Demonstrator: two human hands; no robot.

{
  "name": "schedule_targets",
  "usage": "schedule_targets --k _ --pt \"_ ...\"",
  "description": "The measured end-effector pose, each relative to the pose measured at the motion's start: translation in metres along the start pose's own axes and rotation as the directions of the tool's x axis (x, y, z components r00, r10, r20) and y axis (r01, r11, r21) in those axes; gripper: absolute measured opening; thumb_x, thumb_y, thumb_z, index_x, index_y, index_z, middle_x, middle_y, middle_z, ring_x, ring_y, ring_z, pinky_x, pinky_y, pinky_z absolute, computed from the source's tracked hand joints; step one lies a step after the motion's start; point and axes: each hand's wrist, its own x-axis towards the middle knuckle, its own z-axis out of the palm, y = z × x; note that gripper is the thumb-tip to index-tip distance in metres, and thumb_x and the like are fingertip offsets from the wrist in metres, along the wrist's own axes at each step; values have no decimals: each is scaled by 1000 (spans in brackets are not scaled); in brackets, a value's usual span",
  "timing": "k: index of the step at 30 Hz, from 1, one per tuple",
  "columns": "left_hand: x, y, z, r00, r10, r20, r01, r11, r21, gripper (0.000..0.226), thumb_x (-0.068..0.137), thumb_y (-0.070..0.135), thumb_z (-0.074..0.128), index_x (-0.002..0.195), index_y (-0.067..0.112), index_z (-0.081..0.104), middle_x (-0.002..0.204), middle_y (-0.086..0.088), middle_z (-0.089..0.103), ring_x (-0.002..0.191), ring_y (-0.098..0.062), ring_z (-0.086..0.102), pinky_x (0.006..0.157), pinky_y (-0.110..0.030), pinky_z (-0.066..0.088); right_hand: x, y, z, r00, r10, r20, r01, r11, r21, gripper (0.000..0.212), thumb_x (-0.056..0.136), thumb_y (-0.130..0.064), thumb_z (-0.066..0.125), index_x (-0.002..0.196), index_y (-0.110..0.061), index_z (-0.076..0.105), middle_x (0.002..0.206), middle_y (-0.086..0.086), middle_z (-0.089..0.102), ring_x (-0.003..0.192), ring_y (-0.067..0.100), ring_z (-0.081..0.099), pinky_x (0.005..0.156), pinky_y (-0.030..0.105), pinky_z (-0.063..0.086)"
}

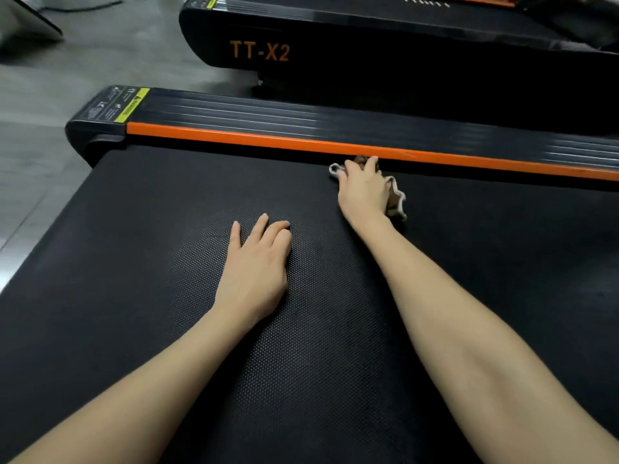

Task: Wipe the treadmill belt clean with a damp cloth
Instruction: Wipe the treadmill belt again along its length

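- Two treadmills: the near treadmill [134,229] fills the lower frame, the second treadmill [368,51] sits along the top.
- Two bare hands: left hand [254,262], right hand [363,189].
- One cloth [397,199], right of centre.
- Two yellow warning labels [132,104], [211,2], upper left.

Dim, even light; far side rail [335,115] streaked by blur, edges bent by wide-angle.
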Motion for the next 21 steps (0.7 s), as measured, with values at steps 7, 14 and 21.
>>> schedule_targets --k 7,14,21 --pt "-1 -2 -1 1000 4 -22 -4 1000 -22 22 100 16 31 110 14 51 144 3 44 143 -23 23 115 -52 9 -79 27 -32 904 -426 -20 425 897 119 31 93 -29 52 115 -14 67 140 25 43 108 40 58 95 50 39" --pt "-2 0 -1 1000 -5 -25 4 999 -42 27 102 21 25 108 14 50 144 3 43 143 -23 22 116 -51 7 -48 41 -29 959 -279 40 273 955 116 32 96 -32 48 125 -22 61 150 12 34 137 33 32 111 46 23" --pt "-2 -2 2 999 -1 -32 0 999 -35 27 102 19 27 113 12 51 144 3 43 143 -22 22 116 -51 7 -101 20 -33 954 -301 -17 298 932 205 33 91 -31 49 110 -16 70 138 15 50 123 30 51 105 37 31"
